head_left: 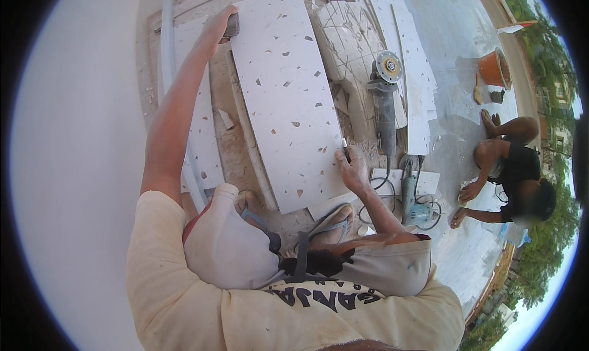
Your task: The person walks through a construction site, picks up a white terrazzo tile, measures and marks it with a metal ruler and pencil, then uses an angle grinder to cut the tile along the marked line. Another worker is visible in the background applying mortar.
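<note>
A long white terrazzo slab (285, 99) with scattered brown and grey chips lies in front of me, tilted a little. At its far left corner, my left hand (224, 23) is closed round a small dark block-shaped thing (232, 25) pressed to the edge; its kind does not show clearly. Along the slab's near right edge my right hand (354, 172) pinches a slim dark pen-like thing (345, 150) with a white end. That end touches or nearly touches the slab's edge.
Right of the slab lie an angle grinder (385, 99) with a disc and a teal power tool (414, 197) with cords. More slabs (414, 75) are stacked beyond. Another person (512, 173) crouches at the right, near an orange bucket (494, 69). A white wall (80, 167) stands left.
</note>
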Demonstrator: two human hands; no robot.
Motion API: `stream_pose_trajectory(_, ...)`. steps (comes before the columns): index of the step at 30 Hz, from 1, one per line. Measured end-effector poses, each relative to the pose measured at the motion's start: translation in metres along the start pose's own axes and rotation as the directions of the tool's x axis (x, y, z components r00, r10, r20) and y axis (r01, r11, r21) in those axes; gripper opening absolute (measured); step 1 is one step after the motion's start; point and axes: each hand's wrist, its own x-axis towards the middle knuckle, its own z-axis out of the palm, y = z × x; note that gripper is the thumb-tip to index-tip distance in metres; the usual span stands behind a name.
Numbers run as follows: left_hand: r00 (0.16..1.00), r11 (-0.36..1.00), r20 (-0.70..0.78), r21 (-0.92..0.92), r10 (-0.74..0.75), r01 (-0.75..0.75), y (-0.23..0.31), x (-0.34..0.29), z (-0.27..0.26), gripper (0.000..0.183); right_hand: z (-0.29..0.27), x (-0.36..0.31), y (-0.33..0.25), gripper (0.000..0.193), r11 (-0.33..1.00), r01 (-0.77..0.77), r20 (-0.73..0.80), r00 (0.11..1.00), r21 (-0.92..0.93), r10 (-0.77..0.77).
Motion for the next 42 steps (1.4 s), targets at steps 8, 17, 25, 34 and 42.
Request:
stream_pose_trajectory(8, 0.999, 0.983, -0.006, 0.179, -0.052, 0.052, -0.015, -0.037, -0.020, 0.054, -0.007, -0.012, -0.015, 0.056, 0.993, -0.079, 0.190, 0.977, -0.091, 0.095)
stream_pose_trajectory(17, 1.000, 0.936, 0.010, 0.352, -0.011, 0.007, -0.036, -0.036, -0.021, 0.056, -0.008, -0.015, -0.012, 0.053, 0.991, -0.042, 0.211, 0.975, -0.128, 0.068)
stream_pose_trajectory(25, 0.982, 0.890, -0.123, 0.451, 0.145, -0.075, -0.028, -0.050, -0.024, 0.055, -0.020, 0.003, -0.004, 0.046, 0.984, 0.042, 0.116, 0.993, -0.174, -0.022)
stream_pose_trajectory(34, 0.944, 0.915, 0.285, -0.401, 0.164, -0.038, 0.005, -0.151, 0.046, 0.038, -0.056, 0.067, -0.170, 0.072, 0.932, 0.355, 0.316, 0.894, -0.068, -0.317)
stream_pose_trajectory(42, 0.879, 0.812, 0.459, -0.558, 0.130, 0.171, -0.002, -0.155, 0.055, 0.038, -0.025, 0.126, -0.217, 0.078, 0.928, 0.309, 0.399, 0.840, 0.207, -0.369)
